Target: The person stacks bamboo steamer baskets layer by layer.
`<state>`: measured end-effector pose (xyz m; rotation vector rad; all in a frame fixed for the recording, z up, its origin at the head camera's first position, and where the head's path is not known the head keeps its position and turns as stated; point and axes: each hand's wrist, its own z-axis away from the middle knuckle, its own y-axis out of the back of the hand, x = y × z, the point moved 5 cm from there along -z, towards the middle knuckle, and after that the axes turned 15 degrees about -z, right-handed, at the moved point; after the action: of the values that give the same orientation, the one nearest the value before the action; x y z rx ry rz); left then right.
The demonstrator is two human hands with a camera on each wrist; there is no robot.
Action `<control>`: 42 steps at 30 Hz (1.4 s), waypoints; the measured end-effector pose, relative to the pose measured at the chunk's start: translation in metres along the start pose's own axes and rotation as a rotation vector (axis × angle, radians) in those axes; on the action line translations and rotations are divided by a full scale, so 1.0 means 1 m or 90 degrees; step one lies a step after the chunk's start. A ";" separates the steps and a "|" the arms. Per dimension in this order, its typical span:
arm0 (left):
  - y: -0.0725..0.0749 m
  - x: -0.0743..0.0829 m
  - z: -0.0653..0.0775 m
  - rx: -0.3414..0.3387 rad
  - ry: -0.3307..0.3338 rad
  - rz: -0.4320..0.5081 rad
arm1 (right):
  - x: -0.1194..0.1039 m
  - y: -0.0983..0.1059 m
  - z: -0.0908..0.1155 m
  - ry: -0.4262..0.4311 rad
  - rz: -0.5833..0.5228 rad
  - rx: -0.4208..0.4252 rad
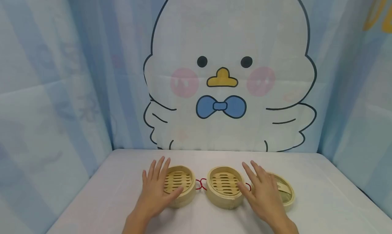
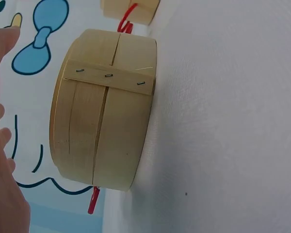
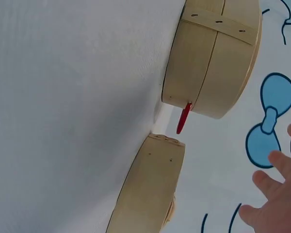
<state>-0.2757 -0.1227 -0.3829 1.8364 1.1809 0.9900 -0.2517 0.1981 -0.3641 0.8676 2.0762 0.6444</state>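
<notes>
Two round bamboo steamer baskets with slatted bottoms, a left one (image 1: 183,200) and a middle one (image 1: 225,202), sit on the table. A bamboo steamer lid (image 1: 286,190) lies to their right, partly covered by my right hand (image 1: 265,197). Over the left edge of the left basket, my left hand (image 1: 155,192) spreads its fingers. In the left wrist view, a gap separates that hand (image 2: 7,160) from the basket wall (image 2: 102,111). The right hand (image 3: 280,201) also has spread fingers and holds nothing; it hovers apart from the middle basket (image 3: 213,58) and lid (image 3: 148,189).
Red cord loops (image 1: 201,184) stand between the two baskets, and another red cord (image 1: 248,186) shows between the middle basket and the lid. A white cloth covers the table (image 1: 101,200). Behind it hangs a curtain (image 1: 220,132) printed with a cartoon bird.
</notes>
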 end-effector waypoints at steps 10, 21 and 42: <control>-0.004 -0.007 0.000 0.003 0.014 0.028 | -0.003 -0.011 -0.002 0.010 -0.073 -0.015; -0.013 -0.016 0.000 -0.011 0.055 0.096 | -0.004 -0.017 -0.003 -0.025 -0.075 -0.061; -0.027 -0.029 0.010 -0.127 0.166 0.254 | 0.003 -0.026 0.002 -0.105 -0.131 -0.194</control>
<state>-0.2855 -0.1431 -0.4167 1.8575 0.8327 1.5520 -0.2613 0.1837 -0.3844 0.5073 1.8292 0.7279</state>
